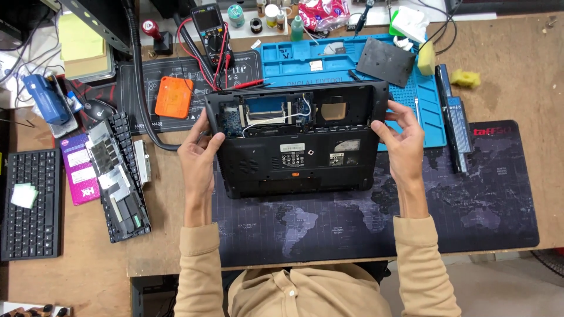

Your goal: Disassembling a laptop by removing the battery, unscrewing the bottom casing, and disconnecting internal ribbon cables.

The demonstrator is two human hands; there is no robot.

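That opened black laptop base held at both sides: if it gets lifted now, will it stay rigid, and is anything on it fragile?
The laptop base is probably stiff: a boxy shell, gripped by the left hand and right hand at opposite sides. The open bay with its exposed board and loose wires looks delicate. It likely slides little on the desk mat.

Tan long sleeves run down both arms, cuffs bunched just above the wrists. The left hand and right hand are bare, no rings or watch. A buttoned tan shirt front shows near.
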